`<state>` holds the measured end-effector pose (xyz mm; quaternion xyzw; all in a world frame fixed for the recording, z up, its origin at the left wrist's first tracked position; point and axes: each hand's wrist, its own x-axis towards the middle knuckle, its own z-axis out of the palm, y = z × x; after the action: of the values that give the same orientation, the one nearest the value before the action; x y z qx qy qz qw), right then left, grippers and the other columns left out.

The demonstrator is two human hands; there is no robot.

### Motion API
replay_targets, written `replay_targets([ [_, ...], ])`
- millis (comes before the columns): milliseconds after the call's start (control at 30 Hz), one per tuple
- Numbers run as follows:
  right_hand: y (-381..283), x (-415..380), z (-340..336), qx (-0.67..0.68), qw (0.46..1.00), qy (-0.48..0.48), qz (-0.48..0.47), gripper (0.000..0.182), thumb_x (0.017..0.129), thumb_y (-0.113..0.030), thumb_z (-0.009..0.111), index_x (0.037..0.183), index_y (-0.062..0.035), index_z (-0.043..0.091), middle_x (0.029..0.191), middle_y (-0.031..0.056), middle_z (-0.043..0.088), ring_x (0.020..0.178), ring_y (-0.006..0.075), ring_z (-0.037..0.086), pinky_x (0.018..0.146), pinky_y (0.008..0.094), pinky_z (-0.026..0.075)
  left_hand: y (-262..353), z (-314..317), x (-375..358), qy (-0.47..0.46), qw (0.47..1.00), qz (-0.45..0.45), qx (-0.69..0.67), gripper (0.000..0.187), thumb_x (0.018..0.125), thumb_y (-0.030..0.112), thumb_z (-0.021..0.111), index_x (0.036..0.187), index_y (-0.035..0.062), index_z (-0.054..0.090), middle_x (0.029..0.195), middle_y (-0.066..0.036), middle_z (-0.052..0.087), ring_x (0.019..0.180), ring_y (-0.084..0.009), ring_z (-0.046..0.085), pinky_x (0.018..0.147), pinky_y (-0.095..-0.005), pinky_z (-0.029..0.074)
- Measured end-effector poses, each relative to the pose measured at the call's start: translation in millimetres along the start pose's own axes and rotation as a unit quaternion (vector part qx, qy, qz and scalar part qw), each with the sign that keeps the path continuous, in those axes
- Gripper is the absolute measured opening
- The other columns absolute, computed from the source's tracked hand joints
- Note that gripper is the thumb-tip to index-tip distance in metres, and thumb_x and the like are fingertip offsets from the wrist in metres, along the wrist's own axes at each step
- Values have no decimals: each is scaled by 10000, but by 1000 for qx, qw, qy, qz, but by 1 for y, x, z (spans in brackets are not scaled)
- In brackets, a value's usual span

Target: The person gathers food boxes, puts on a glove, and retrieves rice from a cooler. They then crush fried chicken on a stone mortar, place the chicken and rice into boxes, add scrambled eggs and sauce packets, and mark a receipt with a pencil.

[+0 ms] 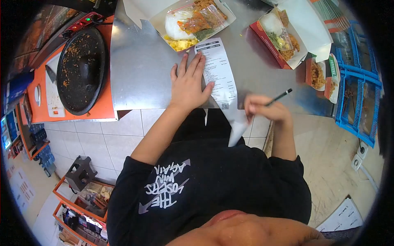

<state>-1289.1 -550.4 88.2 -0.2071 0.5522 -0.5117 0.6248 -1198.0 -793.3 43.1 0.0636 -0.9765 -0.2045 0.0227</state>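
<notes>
My left hand [189, 84] lies flat and open, pinning a long paper receipt [219, 76] to the steel counter [139, 69]. My right hand [264, 110] grips a pencil [279, 97]. The receipt looks thin, light and floppy, best held flat near its edge. Open food boxes [193, 20] sit beyond.

The person wears a black shirt [213, 180] with sleeves pushed up to the elbows. White lettering [167, 189] and arrow shapes are printed across its chest. Both forearms are bare.
</notes>
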Motion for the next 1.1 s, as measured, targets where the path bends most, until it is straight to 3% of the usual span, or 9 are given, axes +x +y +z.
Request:
replay_targets([
  [133, -14, -26, 11, -13, 996, 47, -81, 210, 826, -222, 553, 845, -20, 502, 776, 58, 539, 684, 133, 541, 681, 264, 452, -7, 7, -4, 31, 999, 27, 4, 646, 664, 405, 639, 1244, 200, 442, 1337, -73, 357, 1258, -330, 247, 964, -555, 193],
  [200, -14, -3, 15, -16, 952, 230, -202, 161, 806, -165, 583, 827, -25, 505, 765, 57, 541, 697, 118, 536, 676, 255, 447, -4, 5, -5, 33, 998, 51, 27, 643, 648, 420, 652, 1230, 228, 460, 1336, -71, 358, 1259, -332, 245, 963, -562, 191],
  [267, -5, 28, 20, -169, 930, 289, -150, 144, 773, -98, 615, 829, -29, 501, 756, 50, 539, 719, 94, 524, 688, 238, 436, 3, -7, -3, -30, 999, 40, 6, 726, 570, 472, 701, 1219, 235, 475, 1352, -74, 334, 1271, -340, 223, 971, -575, 171],
  [333, 7, 59, 35, -147, 905, 328, -230, 134, 745, -49, 624, 795, -23, 503, 715, 42, 552, 692, 71, 520, 645, 225, 433, 7, -16, -1, -49, 998, 45, 0, 766, 539, 484, 715, 1222, 235, 473, 1361, -78, 318, 1279, -340, 209, 979, -573, 158],
  [467, 17, 73, 44, -264, 877, 362, -176, 105, 740, -41, 610, 752, -10, 510, 668, 54, 566, 627, 81, 536, 578, 233, 438, 6, -14, -1, -72, 996, 49, -19, 836, 481, 501, 742, 1224, 233, 469, 1384, -88, 275, 1297, -339, 176, 996, -571, 131],
  [533, 21, 76, 46, -298, 838, 391, -237, 101, 731, -36, 607, 712, -5, 513, 627, 72, 569, 572, 98, 546, 527, 243, 432, 6, -15, 0, -76, 996, 50, -18, 837, 481, 498, 742, 1225, 232, 468, 1384, -87, 275, 1297, -337, 178, 998, -570, 130],
  [833, 15, 72, 51, -306, 849, 364, -231, 92, 733, -47, 607, 720, -18, 521, 665, 54, 563, 602, 94, 533, 546, 235, 423, 6, -14, -1, -69, 996, 50, -19, 854, 461, 499, 750, 1222, 225, 472, 1383, -82, 278, 1299, -329, 172, 1002, -561, 133],
  [1033, 37, 52, 39, -203, 853, 454, -158, 70, 739, -35, 590, 744, -23, 521, 648, 24, 542, 572, 66, 475, 523, 208, 388, 5, -15, -1, -74, 996, 47, -15, 877, 448, 516, 751, 1225, 217, 472, 1384, -80, 279, 1301, -323, 172, 1002, -557, 139],
  [1100, 43, 54, 39, -267, 836, 452, -161, 81, 734, -41, 600, 740, -23, 522, 638, 26, 541, 565, 69, 479, 517, 214, 392, 6, -15, -1, -65, 996, 53, -16, 881, 447, 519, 751, 1226, 216, 471, 1384, -80, 278, 1301, -323, 172, 1002, -556, 140],
])
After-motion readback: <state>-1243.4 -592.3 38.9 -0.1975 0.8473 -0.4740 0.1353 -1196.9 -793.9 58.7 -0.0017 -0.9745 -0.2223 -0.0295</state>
